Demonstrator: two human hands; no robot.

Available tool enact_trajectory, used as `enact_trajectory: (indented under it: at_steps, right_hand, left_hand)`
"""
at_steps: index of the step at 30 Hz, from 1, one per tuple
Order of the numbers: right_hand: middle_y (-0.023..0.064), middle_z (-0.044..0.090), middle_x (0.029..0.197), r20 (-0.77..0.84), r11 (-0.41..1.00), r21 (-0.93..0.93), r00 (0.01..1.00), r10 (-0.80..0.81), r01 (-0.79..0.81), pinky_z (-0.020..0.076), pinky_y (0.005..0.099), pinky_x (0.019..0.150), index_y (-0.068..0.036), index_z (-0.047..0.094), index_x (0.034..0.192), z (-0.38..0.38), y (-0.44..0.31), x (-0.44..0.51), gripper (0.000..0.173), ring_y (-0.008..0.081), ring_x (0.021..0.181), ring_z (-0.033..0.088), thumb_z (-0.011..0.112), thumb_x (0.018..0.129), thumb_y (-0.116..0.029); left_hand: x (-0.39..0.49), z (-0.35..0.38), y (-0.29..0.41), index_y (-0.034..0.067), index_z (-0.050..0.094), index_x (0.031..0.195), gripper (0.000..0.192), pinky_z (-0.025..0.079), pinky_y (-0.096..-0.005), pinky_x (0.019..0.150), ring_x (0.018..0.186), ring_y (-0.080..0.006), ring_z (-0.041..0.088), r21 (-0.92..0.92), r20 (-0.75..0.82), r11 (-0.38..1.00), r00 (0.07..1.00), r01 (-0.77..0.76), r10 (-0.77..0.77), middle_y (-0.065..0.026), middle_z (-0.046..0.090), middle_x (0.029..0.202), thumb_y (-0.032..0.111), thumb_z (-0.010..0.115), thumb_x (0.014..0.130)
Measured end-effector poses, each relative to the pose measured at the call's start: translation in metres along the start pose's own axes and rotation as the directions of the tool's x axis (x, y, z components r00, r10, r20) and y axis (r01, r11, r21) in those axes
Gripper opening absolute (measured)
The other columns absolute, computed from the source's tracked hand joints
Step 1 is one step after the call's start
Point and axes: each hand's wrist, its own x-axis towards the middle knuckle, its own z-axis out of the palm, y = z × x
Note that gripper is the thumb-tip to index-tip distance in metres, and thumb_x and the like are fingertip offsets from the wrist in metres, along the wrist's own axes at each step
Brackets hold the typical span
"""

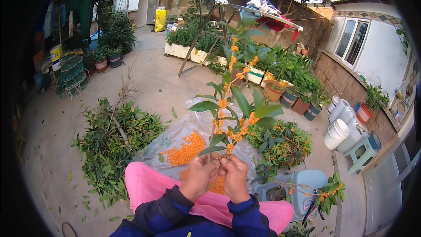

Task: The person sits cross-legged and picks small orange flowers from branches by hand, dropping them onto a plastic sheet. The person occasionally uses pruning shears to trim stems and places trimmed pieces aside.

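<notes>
A leafy branch (214, 121) with clusters of small orange blossoms, likely osmanthus, rises upright in front of me. My left hand (201, 175) grips its lower stem. Close beside it, my right hand (235, 175) pinches the base of the branch's flowering twig with thumb and fingers; the fingertips nearly touch. Below and beyond the hands, a heap of loose orange blossoms (185, 149) lies on a clear plastic sheet (199, 117). More blossoms (217, 185) show between my forearms, partly hidden by hands and pink-clad legs.
Leafy cuttings (115, 148) are piled at left, flowering branches (289, 143) at right. A blue-grey plastic stool (309, 182) at my right bears a flowering sprig (329, 196) and black-handled cutters (309, 211). Potted plants (273, 89) and a metal rack (194, 41) stand farther off.
</notes>
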Motion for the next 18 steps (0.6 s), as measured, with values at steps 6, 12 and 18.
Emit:
enact_trajectory:
  at_steps: [6, 12, 18]
  right_hand:
    - [0.0017, 0.061, 0.074, 0.005, 0.995, -0.088, 0.998, -0.056, 0.056, 0.0389, 0.0219, 0.056, 0.003, 0.067, 0.090, -0.003, 0.000, -0.001, 0.011, 0.0057, 0.063, 0.049, 0.060, 0.095, -0.004]
    - [0.0042, 0.065, 0.077, -0.009, 0.993, -0.113, 0.999, -0.048, 0.046, 0.0410, 0.0215, 0.057, 0.005, 0.068, 0.092, -0.002, -0.007, -0.004, 0.011, 0.0064, 0.064, 0.051, 0.061, 0.095, -0.003]
    - [0.0045, 0.065, 0.076, -0.014, 0.996, -0.085, 1.000, -0.019, 0.018, 0.0408, 0.0219, 0.057, 0.004, 0.067, 0.088, -0.002, -0.011, -0.005, 0.009, 0.0064, 0.063, 0.051, 0.062, 0.093, -0.002]
  left_hand:
    - [0.003, -0.009, -0.004, 0.003, 0.062, 0.109, 0.010, 0.037, -0.0200, 0.046, 0.057, -0.0047, 0.045, -0.098, 0.055, 0.985, 0.989, 0.145, -0.140, -0.0021, 0.061, 0.082, 0.006, 0.058, 0.100]
    - [0.009, -0.023, -0.012, 0.003, 0.060, 0.107, 0.009, 0.037, -0.0203, 0.046, 0.058, -0.0055, 0.045, -0.250, 0.190, 0.938, 0.963, 0.238, -0.194, -0.0034, 0.063, 0.088, 0.011, 0.058, 0.102]
    - [0.009, -0.023, -0.015, 0.005, 0.059, 0.104, 0.008, 0.039, -0.0211, 0.047, 0.059, -0.0062, 0.046, -0.299, 0.217, 0.917, 0.954, 0.265, -0.205, -0.0015, 0.058, 0.084, 0.012, 0.055, 0.104]
